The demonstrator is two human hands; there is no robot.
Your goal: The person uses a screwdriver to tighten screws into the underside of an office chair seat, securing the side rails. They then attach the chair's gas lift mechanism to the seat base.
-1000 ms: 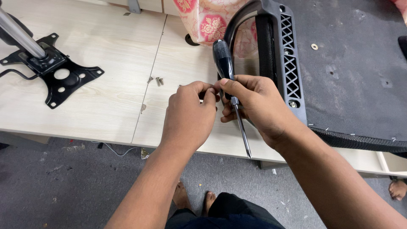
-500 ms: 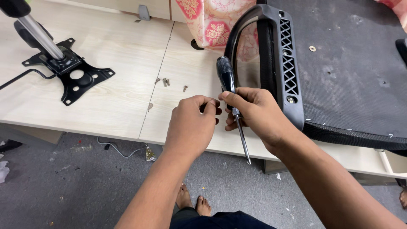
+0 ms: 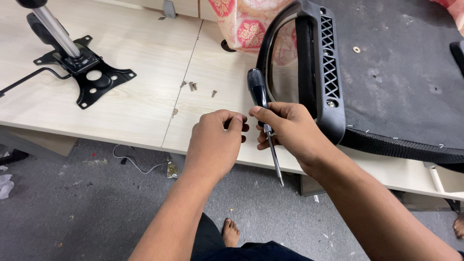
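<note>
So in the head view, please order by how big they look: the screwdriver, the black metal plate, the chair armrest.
1. chair armrest
2. black metal plate
3. screwdriver
The screwdriver, in the right hand, is nearer the camera, so places two and three are unsure.

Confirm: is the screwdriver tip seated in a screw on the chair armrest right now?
No. The right hand holds the screwdriver with its tip hanging past the table edge, away from the armrest.

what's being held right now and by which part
The right hand holds a screwdriver where handle meets shaft, tip down. Whether the left hand pinches anything cannot be told.
</note>
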